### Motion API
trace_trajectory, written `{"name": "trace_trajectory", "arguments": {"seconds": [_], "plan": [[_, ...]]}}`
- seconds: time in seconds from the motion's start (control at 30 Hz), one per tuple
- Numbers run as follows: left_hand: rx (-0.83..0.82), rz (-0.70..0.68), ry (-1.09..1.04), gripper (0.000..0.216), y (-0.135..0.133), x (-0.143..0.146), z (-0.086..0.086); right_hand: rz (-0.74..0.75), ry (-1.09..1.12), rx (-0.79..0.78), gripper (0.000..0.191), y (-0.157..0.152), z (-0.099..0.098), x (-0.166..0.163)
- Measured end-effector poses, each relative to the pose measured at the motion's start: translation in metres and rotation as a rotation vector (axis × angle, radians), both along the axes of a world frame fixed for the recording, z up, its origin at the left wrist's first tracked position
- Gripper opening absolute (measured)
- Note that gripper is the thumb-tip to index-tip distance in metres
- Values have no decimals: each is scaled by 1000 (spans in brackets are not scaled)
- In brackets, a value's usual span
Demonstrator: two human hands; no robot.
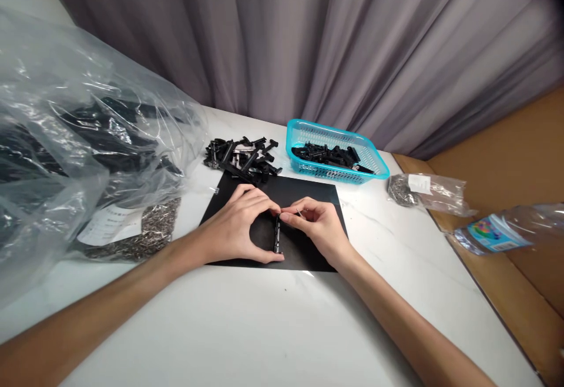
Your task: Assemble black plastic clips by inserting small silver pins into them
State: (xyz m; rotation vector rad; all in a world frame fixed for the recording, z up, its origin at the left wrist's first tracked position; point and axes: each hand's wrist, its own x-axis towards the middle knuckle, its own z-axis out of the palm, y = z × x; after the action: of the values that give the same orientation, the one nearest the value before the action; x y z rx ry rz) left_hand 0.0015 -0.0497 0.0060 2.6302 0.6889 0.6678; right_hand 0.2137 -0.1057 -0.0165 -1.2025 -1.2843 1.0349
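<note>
A narrow black plastic part (277, 235) stands lengthwise over the black mat (308, 261). My left hand (238, 225) grips it by its two ends, thumb at the near end and fingertips at the far end. At that far end, the thumb and fingers of my right hand (317, 222) are pinched together, touching or almost touching the part. A thin metal pin (299, 214) pokes out from between the right fingers. What lies right at the right fingertips is too small to make out.
Behind the mat lies a pile of black plastic parts (244, 158). A blue basket (339, 178) holds more. Bags of small metal pieces (161, 222) (403, 190) lie left and right. A large clear plastic bag (88, 123) fills the left; a bottle (497, 234) lies right.
</note>
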Motion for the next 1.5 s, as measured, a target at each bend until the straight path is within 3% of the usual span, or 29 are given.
{"name": "trace_trajectory", "arguments": {"seconds": [0.2,0.57,0.8,1.03,1.17,1.5], "plan": [[-63,0,-3,64,-1,3,-4,-19,-19,-72,41,-3,7,-1],[-47,14,-6,64,-1,2,-4,-158,-316,100,32,-14,11,-6],[-52,9,12,64,-2,4,0,-257,-473,274,47,-24,29,3],[-26,12,1,63,-2,3,-2,-153,-179,186,39,-23,12,1],[-25,11,3,62,-1,4,-2,-174,-140,175,36,-21,12,-3],[-60,20,10,68,0,4,-6,-65,-81,146,32,-20,11,-3]]}}
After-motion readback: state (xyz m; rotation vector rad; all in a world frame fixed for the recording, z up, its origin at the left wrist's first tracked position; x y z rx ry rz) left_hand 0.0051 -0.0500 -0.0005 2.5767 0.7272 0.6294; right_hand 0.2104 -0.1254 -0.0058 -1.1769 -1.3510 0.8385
